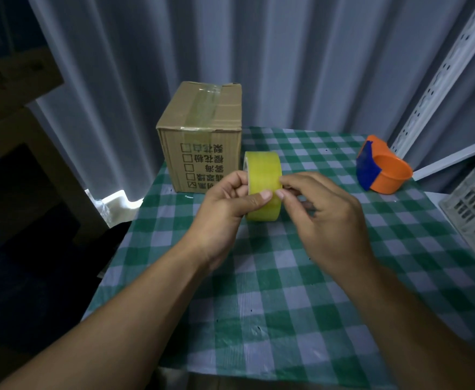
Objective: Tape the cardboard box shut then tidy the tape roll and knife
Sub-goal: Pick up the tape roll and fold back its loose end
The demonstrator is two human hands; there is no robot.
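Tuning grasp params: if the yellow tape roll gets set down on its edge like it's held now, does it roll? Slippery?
The tape roll is round and held on edge between left hand and right hand, so it would probably roll on the checked tablecloth. Its glossy face looks slick. Likely rigid.
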